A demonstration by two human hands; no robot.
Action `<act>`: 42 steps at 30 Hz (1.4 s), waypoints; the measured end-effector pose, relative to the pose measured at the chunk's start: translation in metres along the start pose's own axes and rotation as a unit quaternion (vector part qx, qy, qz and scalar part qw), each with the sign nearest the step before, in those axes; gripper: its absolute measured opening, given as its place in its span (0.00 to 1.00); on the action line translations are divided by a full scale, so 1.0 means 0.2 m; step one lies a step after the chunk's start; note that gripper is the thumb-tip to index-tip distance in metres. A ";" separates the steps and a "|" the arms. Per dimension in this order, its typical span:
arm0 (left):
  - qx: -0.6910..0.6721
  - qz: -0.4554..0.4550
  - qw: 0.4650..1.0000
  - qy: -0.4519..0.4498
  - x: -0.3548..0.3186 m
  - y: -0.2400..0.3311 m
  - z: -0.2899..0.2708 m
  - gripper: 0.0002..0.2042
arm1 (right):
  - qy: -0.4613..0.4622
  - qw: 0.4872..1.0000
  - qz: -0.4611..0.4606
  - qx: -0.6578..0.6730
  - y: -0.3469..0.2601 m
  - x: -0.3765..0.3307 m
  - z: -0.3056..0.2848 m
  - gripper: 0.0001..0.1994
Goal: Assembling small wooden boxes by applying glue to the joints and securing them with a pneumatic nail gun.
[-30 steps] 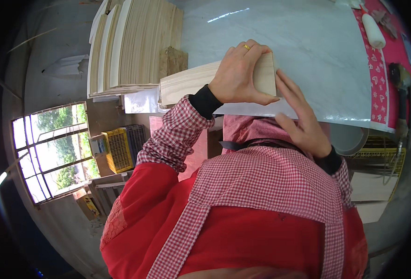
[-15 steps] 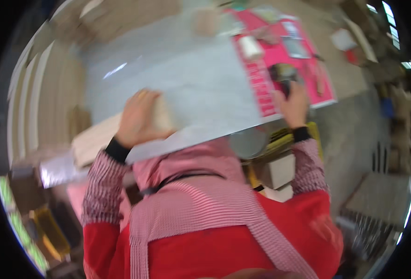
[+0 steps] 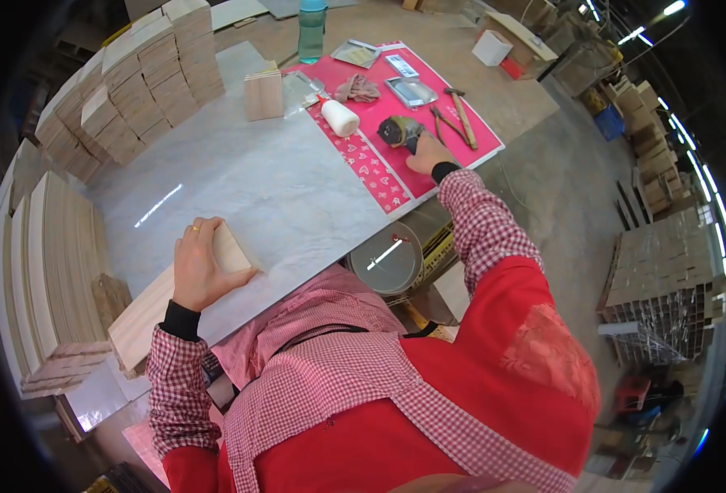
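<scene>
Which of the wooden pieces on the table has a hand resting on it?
The long pale board at the table's near edge, under the left hand. The small square block by the red mat stands untouched.

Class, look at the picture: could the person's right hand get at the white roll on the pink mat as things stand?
Probably yes. The right hand is already out on the pink mat by the dark tool, and the white roll lies close beside it with nothing between them.
</scene>
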State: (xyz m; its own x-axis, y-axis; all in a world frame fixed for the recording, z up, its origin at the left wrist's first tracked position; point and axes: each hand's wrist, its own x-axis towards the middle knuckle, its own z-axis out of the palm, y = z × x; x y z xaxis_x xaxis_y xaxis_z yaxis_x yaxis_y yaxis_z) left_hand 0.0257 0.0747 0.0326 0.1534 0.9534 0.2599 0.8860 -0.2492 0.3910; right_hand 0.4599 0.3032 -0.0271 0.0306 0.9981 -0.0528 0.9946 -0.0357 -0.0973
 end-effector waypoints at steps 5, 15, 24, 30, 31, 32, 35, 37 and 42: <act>0.005 0.050 0.998 0.046 -0.02 -0.10 0.05 0.39 | -0.055 0.992 -0.116 0.003 -0.12 0.01 -0.24 0.24; 0.060 -0.003 0.998 -0.028 -0.06 -0.08 0.10 0.43 | -0.175 0.894 -0.362 0.196 -0.71 -0.60 -0.60 0.25; 0.081 -0.025 0.996 -0.005 -0.09 -0.04 0.16 0.39 | -0.257 0.873 -0.367 0.191 -0.93 -0.82 -0.70 0.26; 0.073 -0.026 0.997 0.006 -0.11 -0.02 0.14 0.37 | -0.240 0.844 -0.457 0.144 -0.95 -0.82 -0.72 0.22; 0.073 -0.026 0.997 0.008 -0.12 -0.01 0.14 0.37 | -0.242 0.844 -0.457 0.143 -0.96 -0.82 -0.72 0.22; 0.072 -0.028 0.997 0.008 -0.12 -0.01 0.14 0.37 | -0.243 0.844 -0.460 0.131 -0.96 -0.82 -0.73 0.22; 0.081 -0.031 0.996 0.013 -0.13 -0.02 0.14 0.37 | -0.247 0.844 -0.464 0.106 -0.98 -0.81 -0.74 0.23; 0.079 -0.031 0.996 0.013 -0.13 -0.01 0.14 0.37 | -0.240 0.847 -0.463 0.103 -0.98 -0.81 -0.73 0.23; 0.068 -0.034 0.997 0.009 -0.13 0.00 0.12 0.36 | -0.225 0.839 -0.487 0.088 -0.97 -0.79 -0.72 0.23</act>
State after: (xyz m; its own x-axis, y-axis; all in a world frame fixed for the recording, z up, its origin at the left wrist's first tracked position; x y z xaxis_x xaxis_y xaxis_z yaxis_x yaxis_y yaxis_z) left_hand 0.0314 0.0540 0.0043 0.0847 0.9638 0.2530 0.9451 -0.1581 0.2859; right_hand 0.2773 0.1588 0.1434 -0.8686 0.4394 -0.2290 0.4946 0.7407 -0.4548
